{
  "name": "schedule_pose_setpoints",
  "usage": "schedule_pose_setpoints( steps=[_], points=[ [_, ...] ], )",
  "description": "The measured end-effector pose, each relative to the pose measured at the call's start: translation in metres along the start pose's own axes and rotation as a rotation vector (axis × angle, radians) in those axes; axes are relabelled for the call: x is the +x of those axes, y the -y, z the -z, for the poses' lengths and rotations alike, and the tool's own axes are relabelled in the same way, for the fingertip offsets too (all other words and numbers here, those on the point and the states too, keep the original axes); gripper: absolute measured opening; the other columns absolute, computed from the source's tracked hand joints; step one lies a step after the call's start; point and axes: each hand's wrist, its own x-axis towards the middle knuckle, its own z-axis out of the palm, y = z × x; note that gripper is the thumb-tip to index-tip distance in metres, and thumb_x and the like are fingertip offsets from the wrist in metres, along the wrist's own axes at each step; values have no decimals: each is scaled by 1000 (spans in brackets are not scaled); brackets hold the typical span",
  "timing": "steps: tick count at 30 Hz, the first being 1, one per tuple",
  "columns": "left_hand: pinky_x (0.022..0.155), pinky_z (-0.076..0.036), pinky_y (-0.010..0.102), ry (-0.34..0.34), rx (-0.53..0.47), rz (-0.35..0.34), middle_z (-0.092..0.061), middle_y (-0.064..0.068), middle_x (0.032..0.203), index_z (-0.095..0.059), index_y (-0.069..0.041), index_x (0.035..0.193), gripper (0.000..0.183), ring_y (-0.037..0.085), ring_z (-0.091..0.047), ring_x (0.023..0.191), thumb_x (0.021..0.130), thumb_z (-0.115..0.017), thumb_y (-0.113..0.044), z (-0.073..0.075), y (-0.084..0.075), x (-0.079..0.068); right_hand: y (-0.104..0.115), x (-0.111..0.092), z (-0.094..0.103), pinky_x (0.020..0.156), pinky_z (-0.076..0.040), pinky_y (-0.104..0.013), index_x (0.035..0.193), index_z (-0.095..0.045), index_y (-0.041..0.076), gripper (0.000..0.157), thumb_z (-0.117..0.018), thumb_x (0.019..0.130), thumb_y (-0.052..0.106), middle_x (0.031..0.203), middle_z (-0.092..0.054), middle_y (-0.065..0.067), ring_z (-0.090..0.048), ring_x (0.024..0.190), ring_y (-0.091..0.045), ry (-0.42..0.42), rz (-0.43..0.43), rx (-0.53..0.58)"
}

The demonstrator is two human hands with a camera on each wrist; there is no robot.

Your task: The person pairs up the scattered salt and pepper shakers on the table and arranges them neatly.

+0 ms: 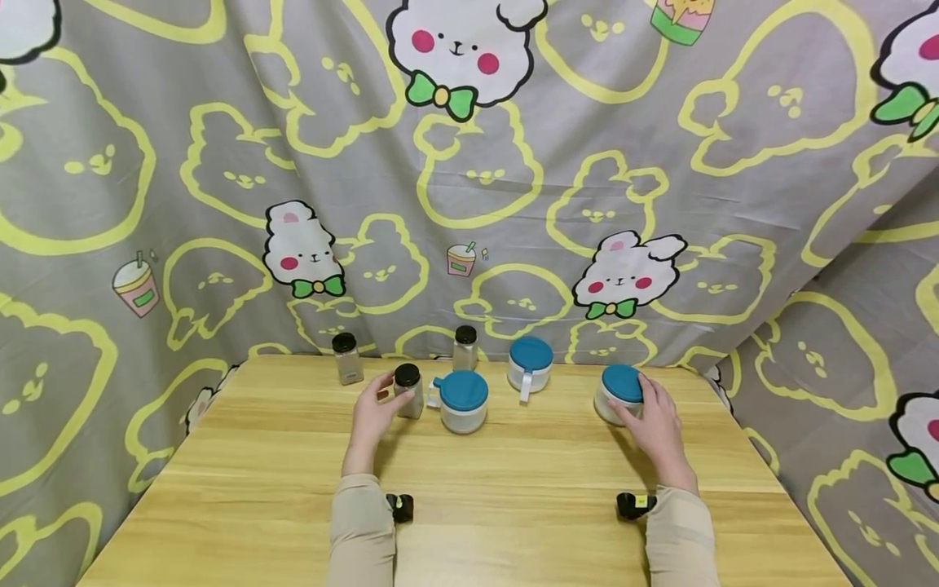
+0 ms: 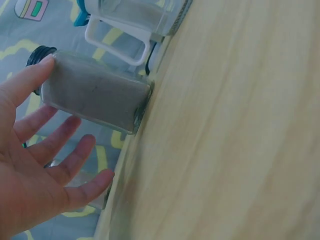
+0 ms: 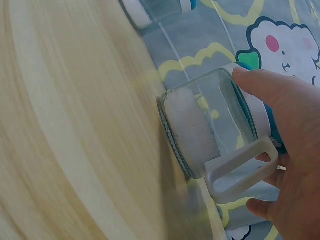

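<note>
My left hand (image 1: 375,413) is beside a square glass spice bottle (image 1: 408,393) with a black cap. In the left wrist view its thumb lies over the bottle's shoulder just below the cap, and the other fingers are spread and fairly straight. At the right, my right hand (image 1: 659,421) holds a round glass seasoning jar (image 3: 200,125) with a blue lid (image 1: 623,381) near its top. The thumb is on the collar and some fingers are behind the handle (image 3: 242,170), partly hidden. White grains fill the lower part of this jar, which stands upright on the table.
Two more blue-lidded jars, one front-centre (image 1: 464,408) and one behind it (image 1: 531,367), stand between the hands. Two black-capped bottles, one left (image 1: 348,360) and one centre (image 1: 465,349), stand near the table's (image 1: 506,505) back edge. A patterned curtain (image 1: 484,196) hangs directly behind.
</note>
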Motion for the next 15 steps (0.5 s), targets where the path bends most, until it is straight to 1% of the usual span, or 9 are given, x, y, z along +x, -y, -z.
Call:
schedule_pose_setpoints(
  steps=[4,7,11,15],
  points=[
    [96,-40,45,37,-24,6,-44,6,135,-43,-19,132,64,32,-40,122,76,-69,-37,1,3,3,1,0,0,89,-24,-67,141,-24,8,80,-57,82,49,140,-27,-25,-23,125,-48,4,7,-1],
    [96,-39,47,76,-23,-2,-42,8,137,-41,-18,133,66,33,-40,122,76,-69,-37,1,4,5,3,0,1,89,-24,-66,141,-24,6,80,-58,82,48,139,-28,-26,-24,124,-49,3,9,-1],
    [98,-36,48,126,-39,-10,-39,8,140,-39,-18,135,69,33,-38,124,76,-69,-38,0,6,7,3,1,1,89,-25,-66,141,-24,4,82,-59,81,48,139,-28,-26,-25,124,-48,1,-6,-1],
    [100,-35,48,144,-72,0,-38,6,140,-38,-21,135,69,32,-37,125,75,-69,-39,-1,6,8,3,4,0,91,-25,-65,141,-22,3,88,-61,78,51,139,-28,-27,-26,124,-47,-3,-33,-1]
  ],
)
